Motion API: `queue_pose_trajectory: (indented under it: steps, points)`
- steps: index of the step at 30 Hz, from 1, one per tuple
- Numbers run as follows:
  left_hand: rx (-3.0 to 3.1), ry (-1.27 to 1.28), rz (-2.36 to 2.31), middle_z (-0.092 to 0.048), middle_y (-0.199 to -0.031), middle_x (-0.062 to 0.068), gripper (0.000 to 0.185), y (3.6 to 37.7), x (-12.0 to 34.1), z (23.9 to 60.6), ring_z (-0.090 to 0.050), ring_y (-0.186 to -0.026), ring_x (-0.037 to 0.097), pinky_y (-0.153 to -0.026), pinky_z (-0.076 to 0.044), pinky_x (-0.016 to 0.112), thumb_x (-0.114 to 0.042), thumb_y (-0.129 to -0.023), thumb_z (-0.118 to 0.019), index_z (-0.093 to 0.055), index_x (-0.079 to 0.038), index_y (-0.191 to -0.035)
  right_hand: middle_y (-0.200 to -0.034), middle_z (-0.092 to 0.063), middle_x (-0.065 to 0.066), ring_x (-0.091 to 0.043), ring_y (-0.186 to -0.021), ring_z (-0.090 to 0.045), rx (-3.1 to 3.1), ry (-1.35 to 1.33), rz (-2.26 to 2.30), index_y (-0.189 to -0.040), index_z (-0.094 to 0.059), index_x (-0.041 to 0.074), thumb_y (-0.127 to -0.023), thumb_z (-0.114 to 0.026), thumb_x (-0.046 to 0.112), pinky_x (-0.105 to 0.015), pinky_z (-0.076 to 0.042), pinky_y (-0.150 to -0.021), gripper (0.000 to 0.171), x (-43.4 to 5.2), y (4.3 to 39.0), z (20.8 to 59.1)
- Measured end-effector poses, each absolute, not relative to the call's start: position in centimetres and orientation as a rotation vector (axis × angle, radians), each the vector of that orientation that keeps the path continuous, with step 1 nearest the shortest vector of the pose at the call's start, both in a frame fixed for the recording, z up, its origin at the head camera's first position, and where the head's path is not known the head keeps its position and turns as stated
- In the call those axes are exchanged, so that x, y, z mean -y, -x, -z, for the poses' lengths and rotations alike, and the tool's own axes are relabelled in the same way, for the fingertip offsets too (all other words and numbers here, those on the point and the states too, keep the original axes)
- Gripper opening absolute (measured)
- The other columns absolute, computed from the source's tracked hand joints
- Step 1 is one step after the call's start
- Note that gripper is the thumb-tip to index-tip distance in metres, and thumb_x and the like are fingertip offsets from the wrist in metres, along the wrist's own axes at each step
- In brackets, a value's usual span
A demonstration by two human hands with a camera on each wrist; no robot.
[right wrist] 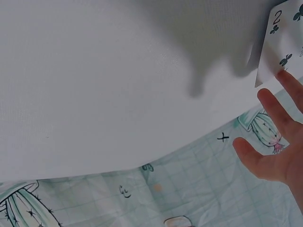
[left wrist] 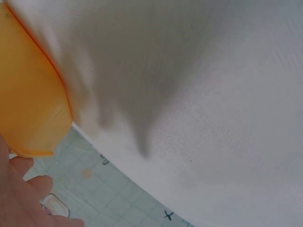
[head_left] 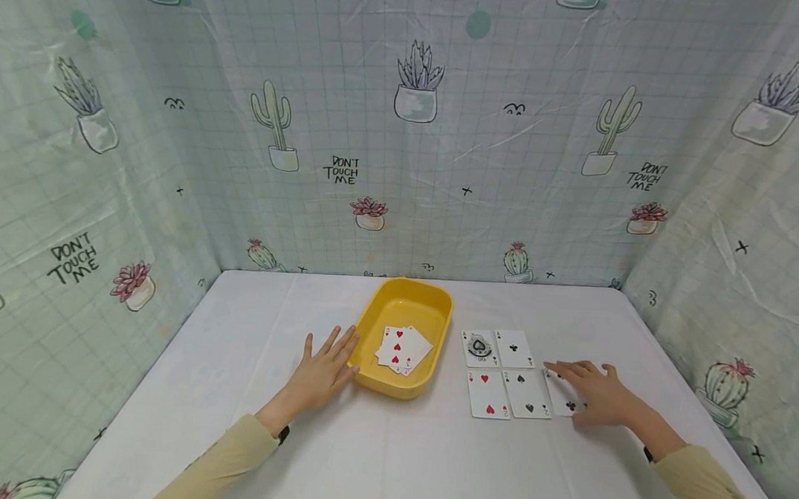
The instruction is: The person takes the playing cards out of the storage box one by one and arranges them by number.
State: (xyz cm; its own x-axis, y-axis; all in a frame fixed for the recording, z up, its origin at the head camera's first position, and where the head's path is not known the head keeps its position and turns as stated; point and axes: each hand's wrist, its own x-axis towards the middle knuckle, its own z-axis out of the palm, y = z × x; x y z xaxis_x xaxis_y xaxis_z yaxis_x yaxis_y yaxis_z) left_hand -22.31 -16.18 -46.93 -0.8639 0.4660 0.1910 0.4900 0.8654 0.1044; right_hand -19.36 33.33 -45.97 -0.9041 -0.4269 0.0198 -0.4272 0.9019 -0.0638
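Note:
My left hand lies with straight, spread fingers against the left side of a yellow tray. Inside the tray is a small stack of playing cards with the three of hearts on top. Over to the right, my right hand spreads above the two of clubs, fingertips at its far edge and thumb near its close edge. In the right wrist view, a fingertip touches that card while other fingers extend past it. Beside it are the two of spades and two of hearts.
Behind the twos lie the ace of spades and the ace of clubs. A white table carries everything, with cloth printed with cacti hanging around its back and sides.

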Motion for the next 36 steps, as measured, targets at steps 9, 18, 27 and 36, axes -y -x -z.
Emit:
queue_pose_trajectory:
  steps: [9,18,27,36]
  points:
    - [2.856,0.734,0.215,-0.020,-0.150,0.001,0.059,22.2,16.2,47.1,-0.019,-0.137,0.030,-0.101,-0.009,0.066,-0.044,-0.093,-0.036,-0.024,-0.014,-0.142,-0.128,-0.050,-0.004,-0.031,-0.115,-0.042,3.094,-0.666,-0.131,-0.134,-0.039,0.022,-0.056,-0.072,0.016,-0.064,-0.022,-0.085,0.085,-32.9,19.3,46.2]
    - [2.847,0.749,0.219,-0.020,-0.150,0.001,0.058,22.1,16.1,46.9,-0.017,-0.138,0.029,-0.101,-0.009,0.065,-0.043,-0.094,-0.036,-0.024,-0.013,-0.142,-0.129,-0.050,-0.005,-0.032,-0.115,-0.041,3.111,-0.650,-0.152,-0.134,-0.039,0.022,-0.055,-0.071,0.017,-0.065,-0.019,-0.086,0.085,-33.0,19.2,46.6]
    - [2.830,0.744,0.208,-0.022,-0.149,0.002,0.058,22.2,16.1,46.8,-0.021,-0.136,0.031,-0.101,-0.010,0.066,-0.042,-0.093,-0.038,-0.027,-0.011,-0.141,-0.128,-0.050,-0.005,-0.032,-0.116,-0.040,3.124,-0.642,-0.168,-0.135,-0.037,0.023,-0.057,-0.071,0.018,-0.066,-0.018,-0.086,0.085,-33.0,19.2,46.2]
    - [2.863,0.747,0.216,-0.020,-0.150,0.002,0.060,22.1,16.1,46.8,-0.017,-0.138,0.030,-0.101,-0.008,0.066,-0.042,-0.093,-0.039,-0.024,-0.013,-0.142,-0.129,-0.048,-0.006,-0.031,-0.115,-0.041,3.066,-0.692,-0.165,-0.136,-0.034,0.020,-0.063,-0.076,0.028,-0.063,-0.022,-0.085,0.084,-32.6,19.7,45.5]
